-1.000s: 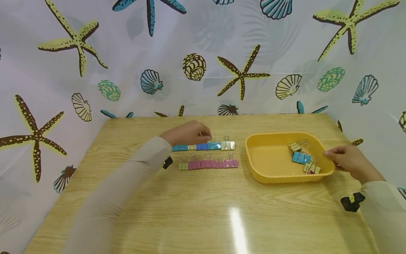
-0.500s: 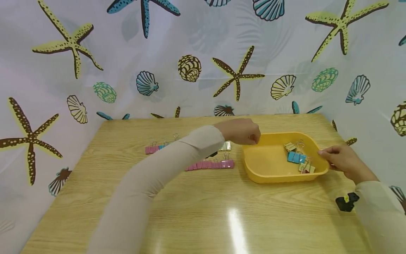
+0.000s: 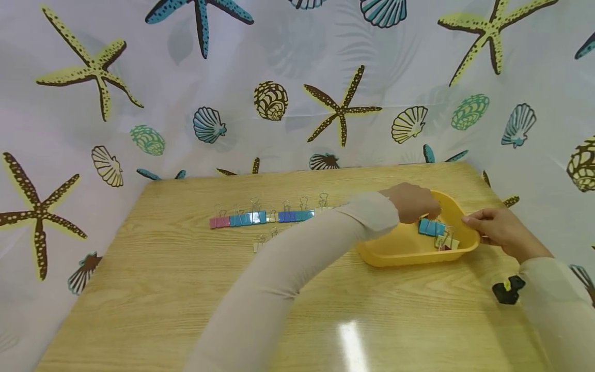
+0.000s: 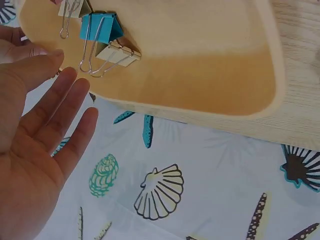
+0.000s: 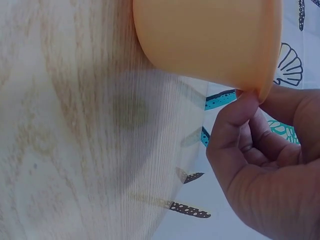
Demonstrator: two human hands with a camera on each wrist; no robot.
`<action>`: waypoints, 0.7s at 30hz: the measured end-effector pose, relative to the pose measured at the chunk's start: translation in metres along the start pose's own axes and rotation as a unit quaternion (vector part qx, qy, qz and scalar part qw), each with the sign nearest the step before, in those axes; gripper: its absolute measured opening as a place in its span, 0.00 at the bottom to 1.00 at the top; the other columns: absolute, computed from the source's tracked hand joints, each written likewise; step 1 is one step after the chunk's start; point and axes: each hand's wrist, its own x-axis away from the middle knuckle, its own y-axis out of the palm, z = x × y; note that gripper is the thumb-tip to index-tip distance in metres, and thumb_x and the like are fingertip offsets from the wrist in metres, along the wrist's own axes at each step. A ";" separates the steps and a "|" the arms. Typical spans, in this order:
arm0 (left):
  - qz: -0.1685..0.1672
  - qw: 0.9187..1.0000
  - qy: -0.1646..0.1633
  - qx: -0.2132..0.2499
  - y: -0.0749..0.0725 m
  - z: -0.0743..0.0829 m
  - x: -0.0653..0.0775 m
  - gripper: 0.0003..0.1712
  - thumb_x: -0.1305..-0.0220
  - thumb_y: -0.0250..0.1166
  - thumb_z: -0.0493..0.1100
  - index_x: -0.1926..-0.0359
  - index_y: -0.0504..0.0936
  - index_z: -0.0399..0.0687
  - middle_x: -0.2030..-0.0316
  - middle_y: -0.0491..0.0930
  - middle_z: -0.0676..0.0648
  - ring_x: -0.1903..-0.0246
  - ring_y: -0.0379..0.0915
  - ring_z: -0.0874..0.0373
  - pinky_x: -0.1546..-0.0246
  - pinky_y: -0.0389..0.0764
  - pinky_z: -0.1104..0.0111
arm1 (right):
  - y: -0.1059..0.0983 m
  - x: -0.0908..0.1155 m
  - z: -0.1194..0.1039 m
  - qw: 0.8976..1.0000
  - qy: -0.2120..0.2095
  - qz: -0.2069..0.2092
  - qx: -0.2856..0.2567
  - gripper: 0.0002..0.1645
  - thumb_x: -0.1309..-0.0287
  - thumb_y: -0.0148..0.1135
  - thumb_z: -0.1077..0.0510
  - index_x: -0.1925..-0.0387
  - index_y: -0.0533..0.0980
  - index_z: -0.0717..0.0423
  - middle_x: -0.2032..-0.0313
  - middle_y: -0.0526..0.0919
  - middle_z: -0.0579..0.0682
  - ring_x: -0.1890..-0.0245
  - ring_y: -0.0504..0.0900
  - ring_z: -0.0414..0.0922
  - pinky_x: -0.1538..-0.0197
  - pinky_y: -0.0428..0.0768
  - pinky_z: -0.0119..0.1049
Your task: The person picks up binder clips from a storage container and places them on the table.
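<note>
My left hand (image 3: 412, 203) is over the yellow tray (image 3: 386, 258), reaching in from the left. In the left wrist view its fingers are loosely extended and hold nothing, with the thumb and fingertips close to the wire handles of the binder clips. A blue binder clip (image 4: 102, 27) lies in the tray beside a pale yellow binder clip (image 4: 120, 54), with more clips by the tray's right end. At that end my right hand (image 3: 506, 232) pinches the rim between thumb and forefinger, as the right wrist view confirms.
Left of the tray, a back row of binder clips (image 3: 248, 218) in pink, blue and pale yellow stands on the wooden table (image 3: 139, 289). A front row is mostly hidden behind the left sleeve (image 3: 302, 258). A patterned curtain (image 3: 260, 57) hangs behind the table.
My left hand has moved right, from the back row of clips across to the tray. The right hand stays on the rim, and the head view has shifted slightly.
</note>
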 end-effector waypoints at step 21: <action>0.003 0.998 -0.007 -0.058 0.036 0.052 -0.061 0.10 0.26 0.51 0.49 0.62 0.78 0.69 0.63 0.73 0.64 0.69 0.60 0.68 0.65 0.64 0.74 | -0.001 0.002 -0.001 1.000 0.021 -0.013 0.014 0.33 0.31 0.50 0.44 0.50 0.71 0.75 0.72 0.74 0.45 0.75 0.73 0.36 0.68 0.81 0.32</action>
